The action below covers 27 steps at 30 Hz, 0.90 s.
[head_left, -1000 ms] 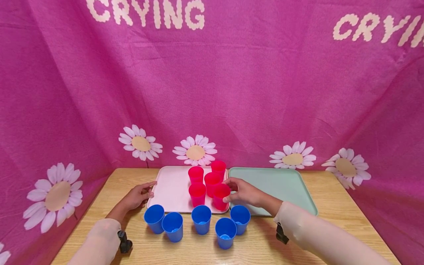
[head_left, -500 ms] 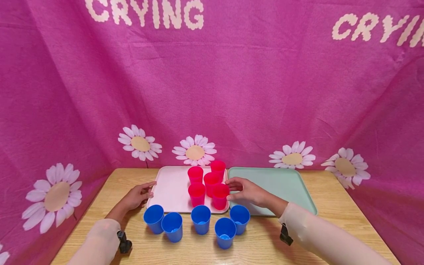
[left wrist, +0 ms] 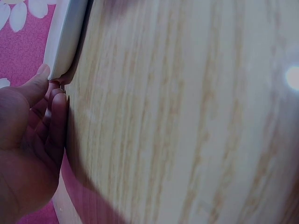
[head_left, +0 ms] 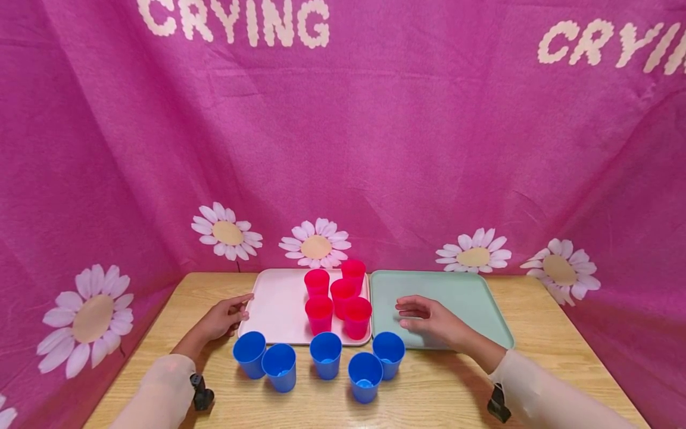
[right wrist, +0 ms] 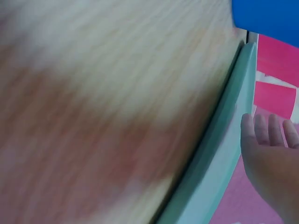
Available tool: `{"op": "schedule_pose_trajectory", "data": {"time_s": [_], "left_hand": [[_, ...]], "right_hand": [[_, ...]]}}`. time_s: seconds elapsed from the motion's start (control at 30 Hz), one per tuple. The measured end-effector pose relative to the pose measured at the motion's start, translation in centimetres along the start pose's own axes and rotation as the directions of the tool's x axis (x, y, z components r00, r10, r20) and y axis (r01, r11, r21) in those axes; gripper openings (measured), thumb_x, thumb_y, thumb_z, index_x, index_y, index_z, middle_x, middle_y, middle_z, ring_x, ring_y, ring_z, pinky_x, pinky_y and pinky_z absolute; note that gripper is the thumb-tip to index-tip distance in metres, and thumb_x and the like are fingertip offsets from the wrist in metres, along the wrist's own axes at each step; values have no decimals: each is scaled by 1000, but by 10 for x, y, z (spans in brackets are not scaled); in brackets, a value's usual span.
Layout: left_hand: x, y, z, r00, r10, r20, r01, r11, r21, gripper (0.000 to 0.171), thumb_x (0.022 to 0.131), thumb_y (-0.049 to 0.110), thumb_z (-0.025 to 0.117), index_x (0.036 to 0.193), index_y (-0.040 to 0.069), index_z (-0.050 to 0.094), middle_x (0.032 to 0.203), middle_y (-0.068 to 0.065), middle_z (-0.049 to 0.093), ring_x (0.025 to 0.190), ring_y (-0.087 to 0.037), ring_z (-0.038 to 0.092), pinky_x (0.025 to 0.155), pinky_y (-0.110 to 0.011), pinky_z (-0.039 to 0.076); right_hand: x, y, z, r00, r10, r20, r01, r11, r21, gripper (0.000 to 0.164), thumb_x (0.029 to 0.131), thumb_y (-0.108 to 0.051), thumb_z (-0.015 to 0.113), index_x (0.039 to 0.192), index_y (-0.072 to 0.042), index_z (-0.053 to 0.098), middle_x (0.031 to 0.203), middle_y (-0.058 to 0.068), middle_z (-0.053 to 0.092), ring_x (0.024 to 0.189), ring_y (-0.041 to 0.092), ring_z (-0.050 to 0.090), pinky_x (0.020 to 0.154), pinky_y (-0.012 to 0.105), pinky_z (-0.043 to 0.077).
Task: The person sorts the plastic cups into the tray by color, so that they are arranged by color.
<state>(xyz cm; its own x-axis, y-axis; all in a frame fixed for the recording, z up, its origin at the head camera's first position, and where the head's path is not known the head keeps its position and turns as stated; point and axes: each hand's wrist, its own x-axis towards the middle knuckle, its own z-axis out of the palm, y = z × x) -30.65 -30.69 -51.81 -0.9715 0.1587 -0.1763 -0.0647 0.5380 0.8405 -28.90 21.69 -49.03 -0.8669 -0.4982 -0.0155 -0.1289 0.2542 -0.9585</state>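
Several red cups stand upright on the right half of a pale pink tray (head_left: 276, 310), the nearest being a red cup (head_left: 356, 322) at its front right corner. My left hand (head_left: 220, 319) is at that tray's left edge. In the left wrist view its thumb lies on the tray rim (left wrist: 63, 46) with curled fingers beneath, pinching it. Over a light green tray (head_left: 455, 298), my right hand (head_left: 431, 322) hovers with relaxed fingers and nothing in them. Several blue cups, among them one blue cup (head_left: 326, 357), stand in front of the trays.
The two trays lie side by side on a wooden table (head_left: 418, 405). A pink-purple cloth (head_left: 402, 149) with daisies hangs behind and at both sides. The blue cup (head_left: 388, 354) farthest right stands close to the green tray's front edge.
My right hand has let go of the front right red cup and moved right, over the green tray. The left hand and the cups stay where they were.
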Motion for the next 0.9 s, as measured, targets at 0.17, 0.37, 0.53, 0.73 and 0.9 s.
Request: {"op": "schedule_pose_trajectory", "data": {"time_s": [0.17,0.37,0.53,0.73,0.9], "left_hand": [[1,0,1,1000,-15,-10,15,1000,0,58,104,2,57,158,7,39,96,-11,51,72,-21,49,59,-27,46],[2,0,2,1000,-10,-12,10,1000,-3,58,103,2,57,158,7,39,95,-11,51,72,-21,49,58,-26,46],[2,-1,2,1000,-19,-17,19,1000,4,58,103,2,57,158,8,40,96,-11,51,72,-21,49,59,-27,46],[1,0,2,1000,-19,-22,19,1000,10,57,103,3,58,158,8,41,97,-11,52,72,-21,49,60,-27,46],[1,1,1,1000,-4,-16,4,1000,3,58,103,2,58,158,6,40,97,-12,52,72,-21,49,59,-27,47]], "right_hand": [[-18,6,-12,997,13,-70,-13,1000,-1,57,99,-17,70,145,10,48,143,33,53,131,43,56,93,30,57],[-41,16,-26,983,23,-180,-30,999,-40,50,101,-17,68,141,9,52,139,31,57,117,15,65,89,25,56],[-60,27,-37,960,-9,-280,-34,989,-147,42,101,-14,67,136,8,58,131,25,65,110,6,66,88,19,52],[-80,39,-50,921,-34,-389,-84,955,-283,38,100,-17,70,131,4,63,124,20,69,104,0,64,87,18,51],[-95,47,-61,876,-56,-479,-173,890,-421,37,98,-16,72,130,2,64,125,22,69,111,23,70,87,19,53]]}}
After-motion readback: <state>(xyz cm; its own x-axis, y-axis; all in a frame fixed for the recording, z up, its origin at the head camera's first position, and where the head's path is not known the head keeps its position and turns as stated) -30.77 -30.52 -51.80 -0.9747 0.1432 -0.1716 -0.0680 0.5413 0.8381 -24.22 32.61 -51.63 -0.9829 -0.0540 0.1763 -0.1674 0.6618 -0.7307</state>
